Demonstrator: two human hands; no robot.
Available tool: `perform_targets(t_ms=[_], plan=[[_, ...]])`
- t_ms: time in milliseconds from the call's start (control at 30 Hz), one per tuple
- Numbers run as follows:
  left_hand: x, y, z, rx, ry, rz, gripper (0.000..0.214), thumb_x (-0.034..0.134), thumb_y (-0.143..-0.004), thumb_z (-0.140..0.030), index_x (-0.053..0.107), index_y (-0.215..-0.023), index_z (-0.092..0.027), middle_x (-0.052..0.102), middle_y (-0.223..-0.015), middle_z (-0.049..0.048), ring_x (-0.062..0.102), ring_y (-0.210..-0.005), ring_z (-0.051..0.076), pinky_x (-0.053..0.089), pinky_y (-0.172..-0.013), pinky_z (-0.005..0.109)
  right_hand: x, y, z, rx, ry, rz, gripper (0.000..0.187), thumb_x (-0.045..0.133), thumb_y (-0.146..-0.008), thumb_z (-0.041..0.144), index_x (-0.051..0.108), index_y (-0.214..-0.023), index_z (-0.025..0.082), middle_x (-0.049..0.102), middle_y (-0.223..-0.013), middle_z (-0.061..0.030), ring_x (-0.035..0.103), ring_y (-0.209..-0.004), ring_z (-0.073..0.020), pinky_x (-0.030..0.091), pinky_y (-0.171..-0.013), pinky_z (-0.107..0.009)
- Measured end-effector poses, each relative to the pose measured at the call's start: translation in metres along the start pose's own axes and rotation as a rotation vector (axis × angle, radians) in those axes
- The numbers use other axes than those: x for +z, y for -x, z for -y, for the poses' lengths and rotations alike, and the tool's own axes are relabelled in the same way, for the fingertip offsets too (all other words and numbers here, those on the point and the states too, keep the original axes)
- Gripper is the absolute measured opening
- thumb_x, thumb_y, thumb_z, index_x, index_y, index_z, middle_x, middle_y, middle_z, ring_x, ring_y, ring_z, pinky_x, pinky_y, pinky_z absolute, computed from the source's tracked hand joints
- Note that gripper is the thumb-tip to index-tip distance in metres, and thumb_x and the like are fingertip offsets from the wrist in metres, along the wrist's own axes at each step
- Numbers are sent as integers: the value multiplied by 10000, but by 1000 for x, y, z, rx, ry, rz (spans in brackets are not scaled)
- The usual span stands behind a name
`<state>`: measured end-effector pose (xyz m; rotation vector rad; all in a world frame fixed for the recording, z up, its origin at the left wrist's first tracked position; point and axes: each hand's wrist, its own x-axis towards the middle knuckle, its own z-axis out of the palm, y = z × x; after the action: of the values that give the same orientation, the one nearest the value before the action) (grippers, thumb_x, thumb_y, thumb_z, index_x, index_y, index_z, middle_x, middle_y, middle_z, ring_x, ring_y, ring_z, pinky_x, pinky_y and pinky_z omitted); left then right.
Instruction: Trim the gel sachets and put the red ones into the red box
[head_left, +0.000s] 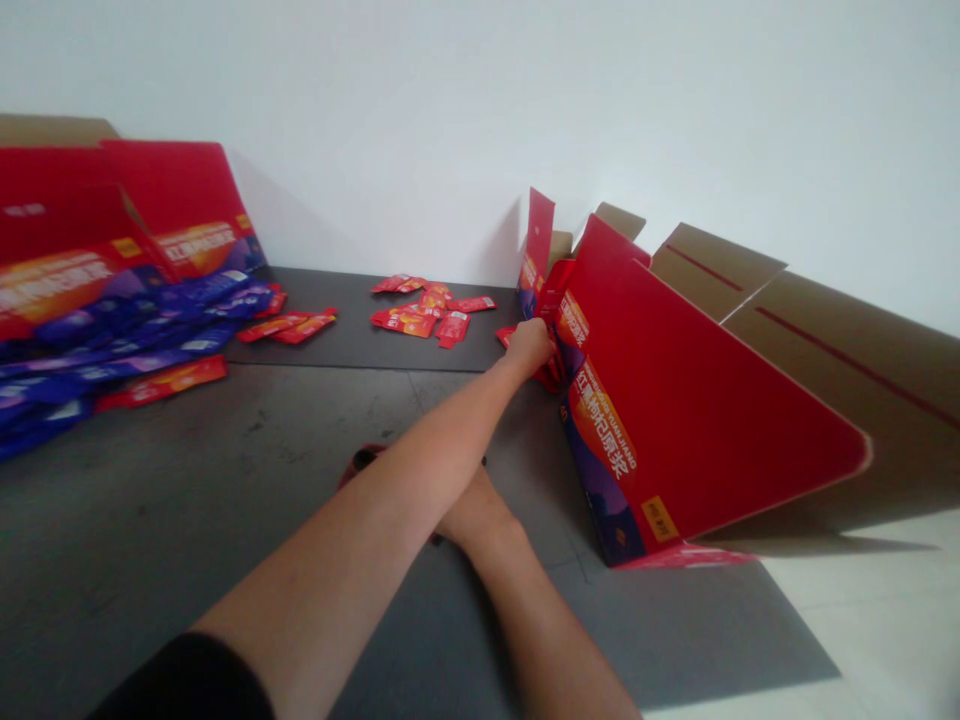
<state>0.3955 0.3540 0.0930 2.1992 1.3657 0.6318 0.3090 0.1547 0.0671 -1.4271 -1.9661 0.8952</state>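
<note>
Left hand [529,345]: reaches across the body to the mouth of the red carton; black sleeve [187,680] at the upper arm.
Left fingers [534,340]: curled together, clamped on red card [546,362] at the carton's edge; exact piece hard to tell.
Right hand [360,462]: crossed beneath the left forearm, mostly hidden, near a small dark-and-red item [358,460], too obscured to name.
Right fingers: state cannot be told.
Carton: red cardboard carton [697,400], tilted on its side at the table's right edge, with printed Chinese lettering, a purple band and kraft flaps [712,270] splayed against the wall.
Red sachets: small loose heap [420,310] on the table's far strip, up against the wall, left of the carton; one more [505,337] just beside the left hand.
Far left: folded red cartons [172,200] leaning on purple-blue printed packaging [127,340], with long red strips [289,325] lying just beside it.
Table: dark grey top [150,500], scuffed, with a darker panel behind.
Surroundings: white wall [420,120]; pale floor tiles [862,600] at lower right.
</note>
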Motion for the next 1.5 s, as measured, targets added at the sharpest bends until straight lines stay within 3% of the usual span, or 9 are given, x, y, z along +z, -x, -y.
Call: perform_targets(t_ms=[267, 367, 467, 600, 767, 867, 967, 1233, 1500], plan=[[5, 1, 8, 52, -35, -47, 339, 633, -981, -385, 629, -1249, -177, 641, -1261, 101, 651, -1093, 234, 558, -928, 441, 4, -5, -4, -68, 177, 5, 148, 621, -877, 171, 719, -777, 217, 774, -966, -57, 669, -956, -233, 529, -902, -339], [-5, 2, 13, 47, -75, -113, 295, 486, -1050, -365, 681, -1154, -171, 702, -1172, 96, 661, -1093, 216, 514, -955, 370, 6, -7, -4, -118, 312, 25, 144, 618, -875, 173, 750, -842, 219, 773, -947, -62, 672, -951, -248, 524, -892, -348], [-33, 3, 31, 3, -151, -232, 456, 244, -1103, -337, 671, -1186, -201, 716, -1192, 91, 645, -1142, 194, 459, -956, 281, 6, -8, -2, -198, 423, -1, 185, 626, -916, 257, 771, -1016, 198, 749, -1051, -101, 660, -1007, -264, 510, -899, -354], [-95, 16, 86, -125, -305, -392, 530, 118, -1099, -337, 585, -1302, -190, 630, -1345, 115, 547, -1269, 211, 391, -1031, 294, 4, -9, -1, -291, 421, -10, 346, 597, -992, 407, 702, -1296, 282, 690, -1081, -78, 641, -1008, -217, 486, -888, -319], [-164, 59, 184, -343, -476, -387, 377, 438, -1021, -354, 608, -1296, -161, 565, -1389, 190, 495, -1294, 331, 383, -1037, 394, 4, -10, -2, -285, 450, -11, 393, 628, -978, 441, 656, -1359, 345, 654, -1046, -48, 627, -951, -196, 453, -791, -284], [-181, 82, 231, -410, -541, -321, 441, 596, -939, -387, 612, -1310, -149, 567, -1396, 203, 455, -1330, 372, 351, -1073, 427, 5, -11, -5, -289, 451, -17, 367, 635, -977, 409, 665, -1339, 355, 652, -1043, -35, 625, -948, -190, 434, -762, -275], [-184, 93, 259, -446, -586, -285, 482, 589, -938, -434, 596, -1341, -169, 567, -1413, 191, 429, -1355, 383, 330, -1092, 449, 6, -12, -7, -286, 435, -16, 346, 635, -979, 376, 675, -1321, 355, 649, -1035, -30, 619, -942, -179, 426, -762, -267], [-184, 80, 282, -434, -661, -252, 424, 540, -994, -410, 605, -1315, -141, 561, -1414, 177, 460, -1341, 317, 352, -1108, 446, 2, -11, -1, -270, 368, 1, 309, 637, -977, 358, 694, -1279, 390, 641, -1027, -15, 616, -915, -167, 424, -728, -255], [-183, 81, 270, -426, -698, -207, 381, 633, -979, -383, 612, -1290, -163, 604, -1341, 118, 600, -1206, 279, 506, -1015, 522, 2, -10, -2, -280, 362, 8, 306, 641, -976, 357, 697, -1276, 385, 641, -1030, -13, 617, -903, -162, 429, -743, -256]])
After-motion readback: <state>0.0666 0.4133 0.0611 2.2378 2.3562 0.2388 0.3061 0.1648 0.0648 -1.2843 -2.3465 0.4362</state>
